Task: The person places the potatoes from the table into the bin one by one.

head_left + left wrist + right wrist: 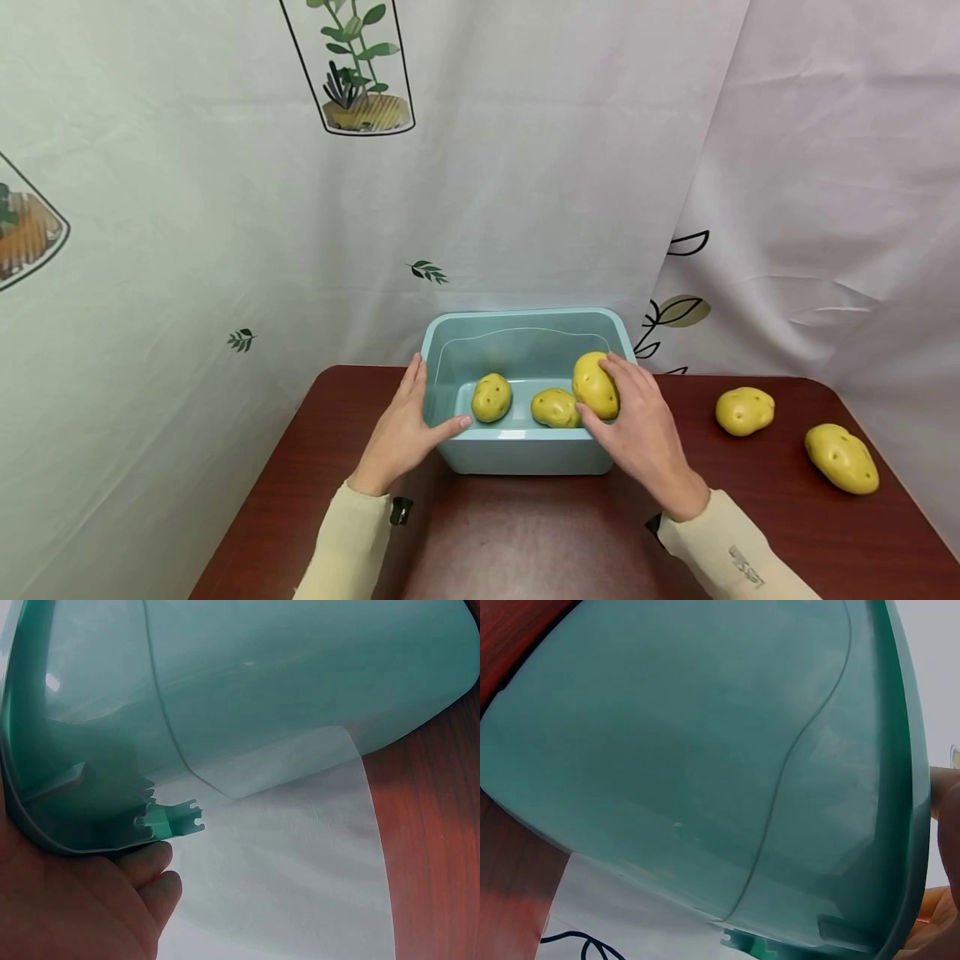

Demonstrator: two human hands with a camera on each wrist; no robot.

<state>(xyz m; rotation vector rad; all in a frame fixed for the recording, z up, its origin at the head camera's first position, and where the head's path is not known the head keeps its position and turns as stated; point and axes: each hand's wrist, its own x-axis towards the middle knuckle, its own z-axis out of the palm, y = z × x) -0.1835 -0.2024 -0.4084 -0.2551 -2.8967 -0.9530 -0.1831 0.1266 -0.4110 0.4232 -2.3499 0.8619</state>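
Stowing looks underway: the right hand (637, 423) grips a potato (593, 382) within the bin (525, 457), left hand (396, 437) holding its rim (525, 312), so letting go likely calls for loosened fingers.

Between the left hand (401, 433) and right hand (639, 421) we see a pale blue bin (525, 456); in the right, a yellow potato (595, 383). Below them, the tabletop (540, 529) is reddish-brown woodgrain; beyond, we find white cloth (525, 183) with green leaf sprigs (429, 272); behind, cream sleeves (345, 537).
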